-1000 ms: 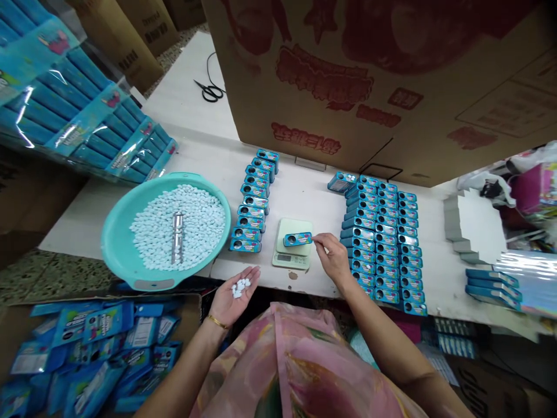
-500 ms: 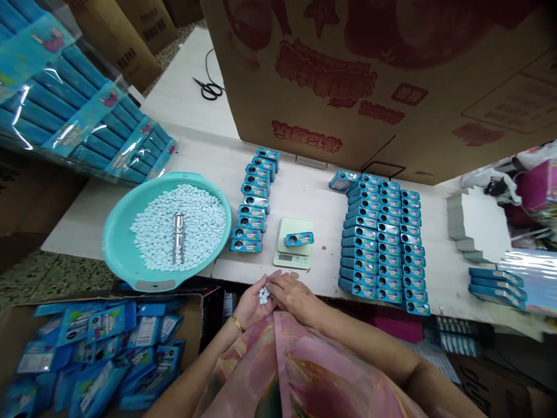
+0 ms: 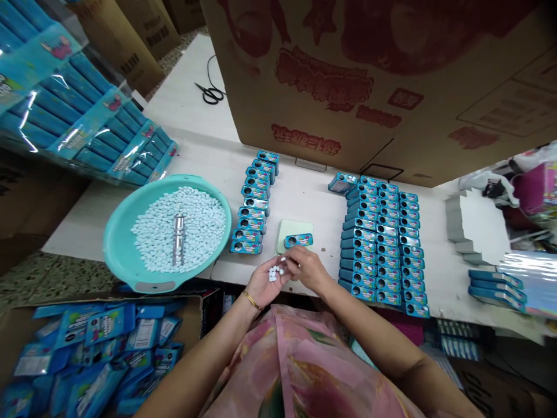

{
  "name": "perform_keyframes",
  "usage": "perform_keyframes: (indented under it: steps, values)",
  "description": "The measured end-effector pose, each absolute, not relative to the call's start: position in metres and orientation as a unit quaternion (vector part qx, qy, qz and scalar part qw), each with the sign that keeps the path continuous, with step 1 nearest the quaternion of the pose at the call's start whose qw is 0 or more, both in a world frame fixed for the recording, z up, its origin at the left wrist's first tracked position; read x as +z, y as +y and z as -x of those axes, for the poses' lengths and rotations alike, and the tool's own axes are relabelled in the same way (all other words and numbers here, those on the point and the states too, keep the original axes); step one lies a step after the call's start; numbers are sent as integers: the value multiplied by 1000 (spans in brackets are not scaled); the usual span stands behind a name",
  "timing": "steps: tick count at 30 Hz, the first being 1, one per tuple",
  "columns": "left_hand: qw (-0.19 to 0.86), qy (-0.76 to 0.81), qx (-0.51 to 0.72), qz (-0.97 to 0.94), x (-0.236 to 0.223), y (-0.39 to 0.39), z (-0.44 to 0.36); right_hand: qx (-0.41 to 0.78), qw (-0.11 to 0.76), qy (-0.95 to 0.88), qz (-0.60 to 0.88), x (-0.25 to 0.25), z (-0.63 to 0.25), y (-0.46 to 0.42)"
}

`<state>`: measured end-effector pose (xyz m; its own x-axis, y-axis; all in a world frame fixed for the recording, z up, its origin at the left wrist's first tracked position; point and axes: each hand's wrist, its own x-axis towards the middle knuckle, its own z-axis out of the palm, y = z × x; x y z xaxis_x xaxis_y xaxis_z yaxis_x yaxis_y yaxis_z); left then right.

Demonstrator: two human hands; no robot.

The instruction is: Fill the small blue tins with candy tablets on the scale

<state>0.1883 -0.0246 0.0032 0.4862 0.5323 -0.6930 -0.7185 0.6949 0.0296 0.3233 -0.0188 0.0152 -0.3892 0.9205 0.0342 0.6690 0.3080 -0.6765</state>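
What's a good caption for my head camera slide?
Left hand cradles pale candies, right hand close by; blue container on a scale.

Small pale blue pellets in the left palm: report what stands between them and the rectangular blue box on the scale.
The bare right hand stands partly between the pellets and the box; nothing else visible does.

There are two hands (image 3: 264, 285) (image 3: 308, 270), one basin (image 3: 119, 244), one scale (image 3: 284, 230), four rows of tins (image 3: 361, 254) and one pair of scissors (image 3: 212, 97).
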Motion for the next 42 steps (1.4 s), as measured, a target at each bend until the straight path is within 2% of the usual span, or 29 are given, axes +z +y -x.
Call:
perform_keyframes:
  steps: [5,7,16,22,25,29,33,36,42]
  values:
    - [853,376,343,117,-4,-26,-185,197,120,-773,591,18,-331,5]
    - [843,391,348,122,-7,-30,-181,190,115,-776,591,15,-333,9]
    - [828,409,356,140,-14,-41,-165,239,348,-697,579,0,-337,0]
    - [822,417,353,162,-19,-54,-153,232,385,-665,597,4,-349,-15]
    - [829,405,348,168,-21,-61,-150,253,340,-717,554,9,-338,-37]
    - [860,369,302,181,-24,-68,-155,313,174,-838,410,13,-307,-68]
    - [868,375,267,188,-23,-70,-161,293,66,-861,410,14,-294,-75]
    - [860,396,263,185,-22,-69,-164,281,47,-875,391,10,-297,-70]
    - [872,363,267,190,-27,-69,-166,279,79,-871,397,4,-300,-73]
